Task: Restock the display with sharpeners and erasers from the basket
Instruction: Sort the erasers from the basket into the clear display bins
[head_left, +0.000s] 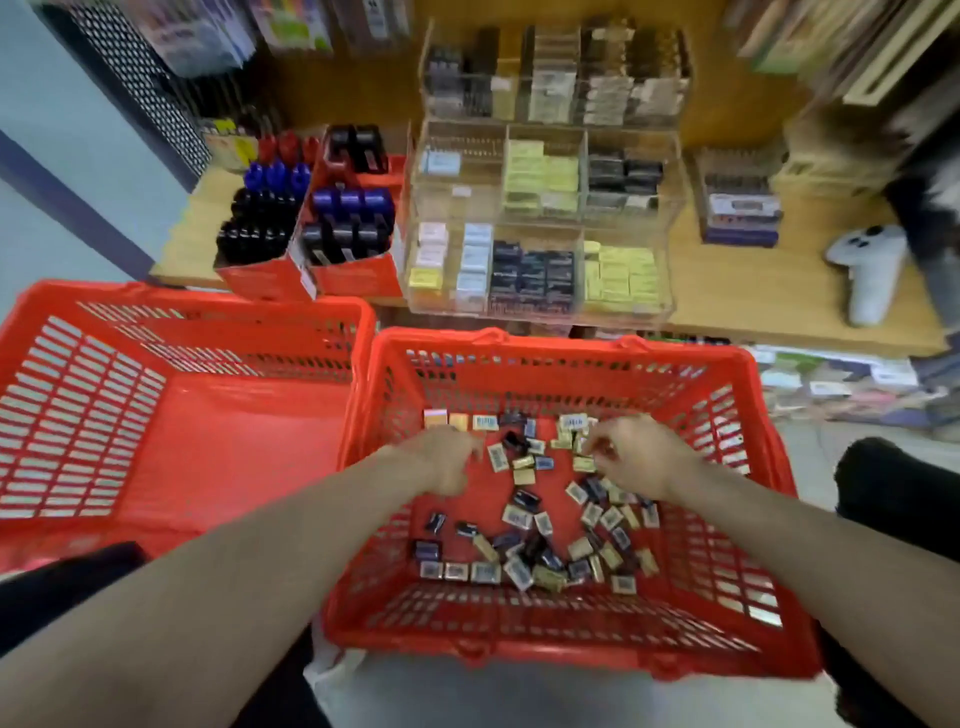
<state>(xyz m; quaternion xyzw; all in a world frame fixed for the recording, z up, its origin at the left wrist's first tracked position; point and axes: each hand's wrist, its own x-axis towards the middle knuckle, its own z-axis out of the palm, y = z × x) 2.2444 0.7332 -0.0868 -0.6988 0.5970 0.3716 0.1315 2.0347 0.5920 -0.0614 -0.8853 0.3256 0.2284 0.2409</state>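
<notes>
Both hands reach into the red basket (566, 644) among loose erasers (545, 519): left hand (447, 460) curled, its hold unclear; right hand (631, 454) pinching one. Beyond, the clear display (540, 223) on the desk (779, 291). Labels are blurred, unreadable.

Erasers (524, 509) in basket (571, 660), below display (540, 223)

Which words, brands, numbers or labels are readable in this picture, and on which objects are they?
None can be read.
Small packets in the right basket: barcodes and print, too blurred.
Boxes in the clear display: labels too blurred.
Red cartons of sharpeners: no legible print.
Hanging packs at top: blurred.
</notes>
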